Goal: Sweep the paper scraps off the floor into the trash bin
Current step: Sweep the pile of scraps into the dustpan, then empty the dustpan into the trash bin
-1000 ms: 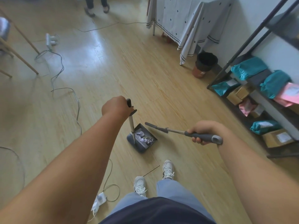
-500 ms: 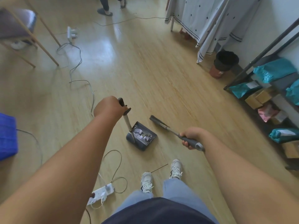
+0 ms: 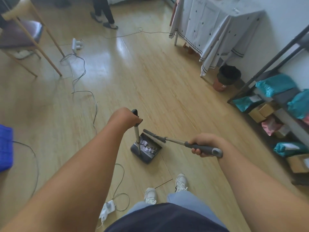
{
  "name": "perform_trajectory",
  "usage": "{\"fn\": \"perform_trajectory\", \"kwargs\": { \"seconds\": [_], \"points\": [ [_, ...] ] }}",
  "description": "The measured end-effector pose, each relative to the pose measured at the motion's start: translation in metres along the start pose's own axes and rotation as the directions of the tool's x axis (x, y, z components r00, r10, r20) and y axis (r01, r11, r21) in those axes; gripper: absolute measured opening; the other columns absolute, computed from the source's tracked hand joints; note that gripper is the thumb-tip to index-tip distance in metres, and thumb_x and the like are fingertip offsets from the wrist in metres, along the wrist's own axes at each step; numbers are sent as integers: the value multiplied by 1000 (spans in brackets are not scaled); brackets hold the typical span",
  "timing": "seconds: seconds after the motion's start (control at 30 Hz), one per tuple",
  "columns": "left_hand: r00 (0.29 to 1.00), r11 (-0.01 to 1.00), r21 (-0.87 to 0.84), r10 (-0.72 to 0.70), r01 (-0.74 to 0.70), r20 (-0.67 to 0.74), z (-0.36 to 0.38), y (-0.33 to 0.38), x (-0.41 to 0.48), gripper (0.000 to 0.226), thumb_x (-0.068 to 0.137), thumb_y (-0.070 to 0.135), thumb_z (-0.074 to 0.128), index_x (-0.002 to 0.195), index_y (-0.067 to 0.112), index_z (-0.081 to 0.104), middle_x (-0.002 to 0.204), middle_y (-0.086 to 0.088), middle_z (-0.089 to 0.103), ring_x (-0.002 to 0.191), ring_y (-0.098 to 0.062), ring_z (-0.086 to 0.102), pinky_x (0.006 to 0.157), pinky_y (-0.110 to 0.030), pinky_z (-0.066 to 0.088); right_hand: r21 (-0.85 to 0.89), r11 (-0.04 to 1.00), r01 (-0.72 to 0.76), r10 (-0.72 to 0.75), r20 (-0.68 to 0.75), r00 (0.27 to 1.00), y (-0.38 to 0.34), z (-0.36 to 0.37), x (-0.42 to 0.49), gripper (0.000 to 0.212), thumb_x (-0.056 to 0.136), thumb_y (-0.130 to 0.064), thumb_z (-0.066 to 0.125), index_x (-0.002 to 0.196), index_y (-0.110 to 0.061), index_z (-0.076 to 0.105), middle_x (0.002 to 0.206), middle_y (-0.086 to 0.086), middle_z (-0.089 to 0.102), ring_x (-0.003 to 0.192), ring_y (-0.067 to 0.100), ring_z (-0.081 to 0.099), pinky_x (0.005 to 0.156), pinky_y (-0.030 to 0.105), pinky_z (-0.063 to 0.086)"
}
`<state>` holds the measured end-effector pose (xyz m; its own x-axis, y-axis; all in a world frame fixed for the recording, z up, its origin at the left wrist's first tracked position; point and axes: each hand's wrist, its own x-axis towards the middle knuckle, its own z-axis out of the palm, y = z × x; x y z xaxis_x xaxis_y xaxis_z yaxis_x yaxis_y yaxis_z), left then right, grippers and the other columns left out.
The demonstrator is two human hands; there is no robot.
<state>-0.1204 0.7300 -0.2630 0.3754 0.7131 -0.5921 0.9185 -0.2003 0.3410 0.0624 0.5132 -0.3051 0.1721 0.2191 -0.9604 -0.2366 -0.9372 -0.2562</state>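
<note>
Paper scraps lay heaped inside the dark dustpan, which sat on the wooden floor just ahead of my shoes. My left hand was clenched around the top of the dustpan's upright handle. My right hand gripped the grey broom handle, fingers wrapped underneath it, and the broom's head rested at the pan's far edge. I saw the trash bin well apart, standing against the wall beside the draped tabletop.
</note>
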Motion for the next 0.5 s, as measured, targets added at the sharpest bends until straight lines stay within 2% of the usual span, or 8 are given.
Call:
{"fn": "perform_trajectory", "kwargs": {
  "seconds": [0.13,0.27,0.33,0.43,0.5],
  "points": [
    [997,999,27,30,-28,-70,-6,15,0,37,79,34,68,60,12,44,61,-4,46,59,-23,46,57,-28,36,109,992,55,-46,-85,995,2,-10,-9,14,100,-19,43,97,-8,51,63,5,48,28,6,43,30,13,34],
    [990,995,33,94,-91,-109,-10,45,11,35,80,42,69,73,10,56,63,-3,51,58,-21,51,54,-26,36,210,970,122,-86,-172,981,9,-36,-15,15,100,-21,48,108,-9,53,64,6,49,27,7,43,30,13,34],
    [985,992,42,125,-121,-122,-8,63,19,37,80,47,67,79,10,61,63,-2,53,59,-21,52,53,-25,36,255,957,138,-90,-192,977,12,-53,-20,16,99,-23,50,107,-9,52,63,5,49,27,6,43,30,13,34],
    [976,987,57,158,-151,-151,-5,101,35,37,81,47,65,76,11,56,66,-3,54,59,-21,52,51,-24,34,332,927,177,-107,-219,970,12,-89,-24,16,97,-21,55,108,-9,56,64,5,49,31,6,43,30,14,35],
    [968,983,50,183,-177,-171,-6,129,46,37,81,47,65,74,12,55,67,-3,55,58,-21,53,50,-24,33,377,906,191,-109,-228,968,9,-114,-24,9,97,-17,54,102,-11,58,63,5,48,30,6,43,30,14,35]
  ]
}}
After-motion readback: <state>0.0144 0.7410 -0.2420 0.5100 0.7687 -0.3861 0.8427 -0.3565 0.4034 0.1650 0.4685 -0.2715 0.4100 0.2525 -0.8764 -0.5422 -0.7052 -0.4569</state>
